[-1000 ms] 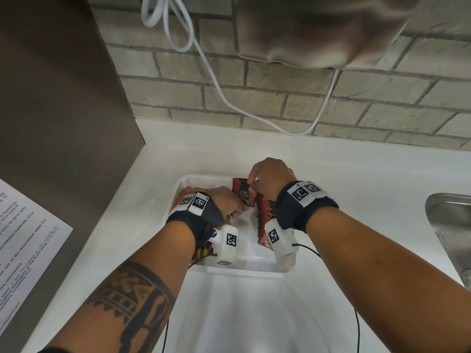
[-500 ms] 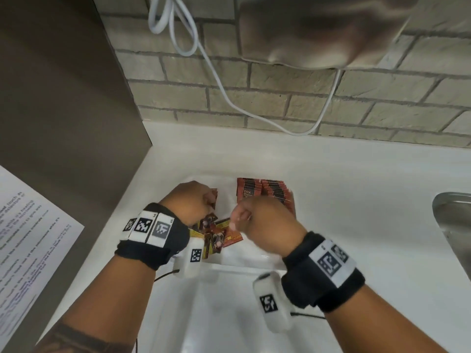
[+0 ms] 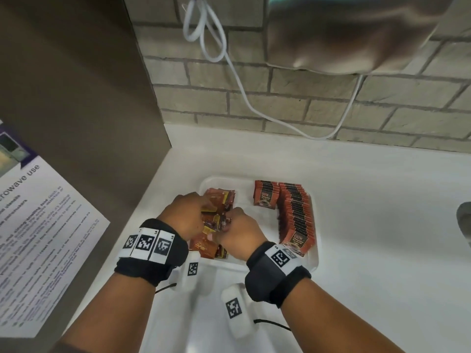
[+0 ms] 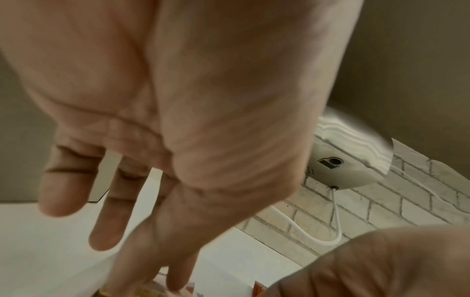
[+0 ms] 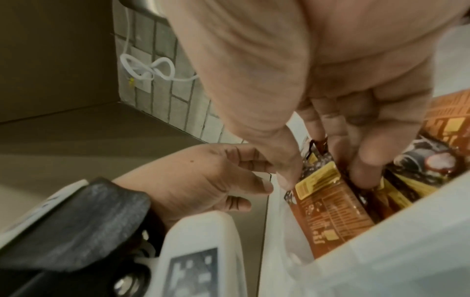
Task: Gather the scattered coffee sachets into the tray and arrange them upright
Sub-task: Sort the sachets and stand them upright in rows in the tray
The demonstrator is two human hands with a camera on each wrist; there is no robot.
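Our right hand point(image 3: 235, 231) pinches loose sachets point(image 5: 328, 203) in the tray point(image 3: 314, 261), our left hand point(image 3: 186, 215) hovers alongside with fingers relaxed, and the standing packets point(image 3: 295, 217) read "D2X".

White counter point(image 3: 382, 200) below grey brick wall point(image 3: 293, 98)

I see the white tray point(image 3: 314, 261) low in the frame's centre: red-brown sachets point(image 3: 294, 215) stand upright in a row along its right side, loose sachets point(image 3: 219, 200) jumbled at left.
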